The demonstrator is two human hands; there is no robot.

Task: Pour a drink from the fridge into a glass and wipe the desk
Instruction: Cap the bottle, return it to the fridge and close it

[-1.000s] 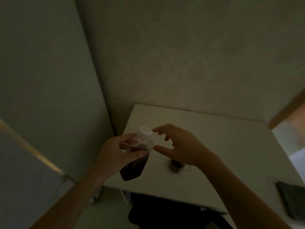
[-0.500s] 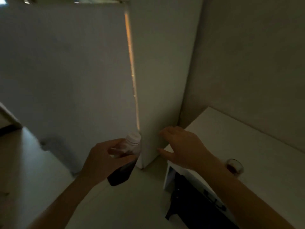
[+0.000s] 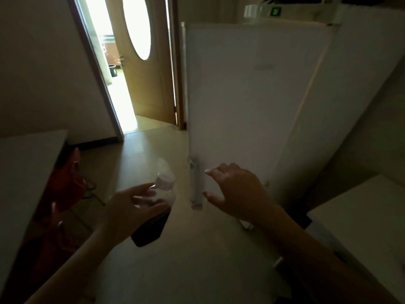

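The left hand (image 3: 129, 207) is gripping a bottle (image 3: 154, 207) of dark drink, tilted with its pale cap away from the person, out over the floor. The right hand (image 3: 235, 189) is reaching with spread fingers, holding nothing, just beside the handle (image 3: 195, 185) of the white fridge (image 3: 252, 95) — door closed. A white counter (image 3: 361, 218) is sitting at the right.

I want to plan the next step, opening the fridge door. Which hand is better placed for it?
Probably the right hand. It is open and holds nothing, right beside the handle of the closed fridge. The left hand already holds the bottle.
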